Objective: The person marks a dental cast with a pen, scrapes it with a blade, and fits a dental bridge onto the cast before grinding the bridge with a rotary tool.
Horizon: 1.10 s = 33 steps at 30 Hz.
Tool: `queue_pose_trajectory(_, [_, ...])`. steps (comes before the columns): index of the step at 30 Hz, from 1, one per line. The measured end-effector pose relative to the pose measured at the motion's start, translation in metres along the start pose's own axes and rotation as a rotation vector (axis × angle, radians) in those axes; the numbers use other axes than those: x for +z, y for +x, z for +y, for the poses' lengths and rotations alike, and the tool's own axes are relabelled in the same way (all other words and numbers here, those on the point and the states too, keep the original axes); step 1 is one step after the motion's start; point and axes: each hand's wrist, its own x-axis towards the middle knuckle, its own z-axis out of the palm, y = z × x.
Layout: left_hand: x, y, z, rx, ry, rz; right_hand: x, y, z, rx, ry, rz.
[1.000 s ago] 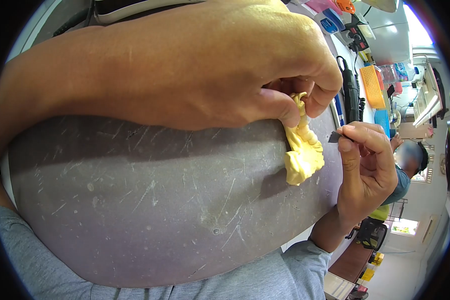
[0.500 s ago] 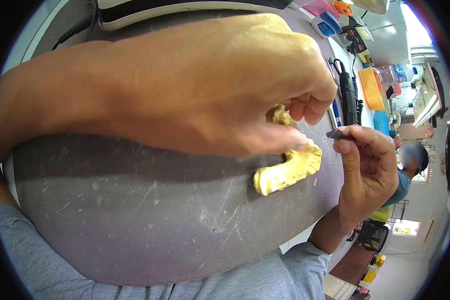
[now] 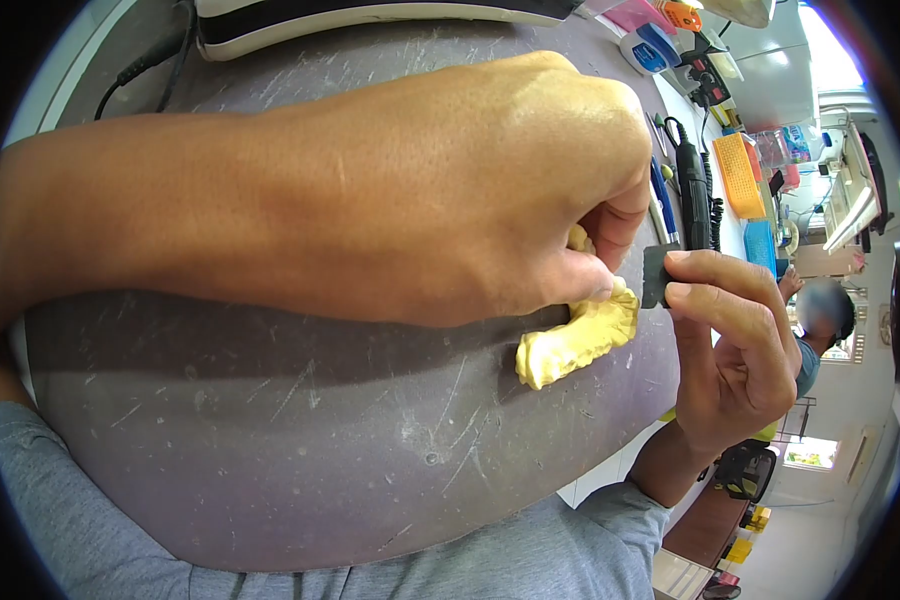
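Note:
A yellow plaster dental cast (image 3: 577,345), shaped like a tooth arch, lies on the grey table mat. My left hand (image 3: 510,200) reaches across from the left, back upward. Its thumb and curled fingers close round the upper part of the cast and hide much of it. At the right, my right hand (image 3: 735,340) pinches a small dark grey square of what looks like sandpaper (image 3: 657,276) between thumb and fingers. The square's flat side faces me, close beside the cast's right edge.
A scratched grey mat (image 3: 270,450) spreads beneath my arms. Behind lie a black handpiece (image 3: 692,190) with a coiled cord, a blue pen (image 3: 662,195), an orange basket (image 3: 738,175) and a white-and-blue tub (image 3: 650,50). Another person (image 3: 825,310) is at the far right.
My right hand has turned the dark square flat and brought it slightly left, nearer the cast. My left hand has shifted a little downward, and the cast has moved slightly.

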Motion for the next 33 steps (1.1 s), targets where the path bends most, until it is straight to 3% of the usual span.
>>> queue_pose_trajectory(25, [0.001,-0.001,-0.003,0.015,-0.024,0.014,0.005,0.007,0.0,-0.074,-0.04,-0.076])
queue_pose_trajectory(28, [0.002,-0.001,-0.004,0.062,-0.009,0.051,0.008,0.006,0.004,-0.145,-0.095,-0.06])
queue_pose_trajectory(30, [0.002,-0.001,-0.003,0.031,-0.023,0.047,0.014,-0.002,0.007,-0.042,0.017,0.106])
queue_pose_trajectory(33, [-0.002,0.0,0.002,-0.032,-0.042,0.01,0.011,-0.011,0.011,0.041,0.092,0.173])
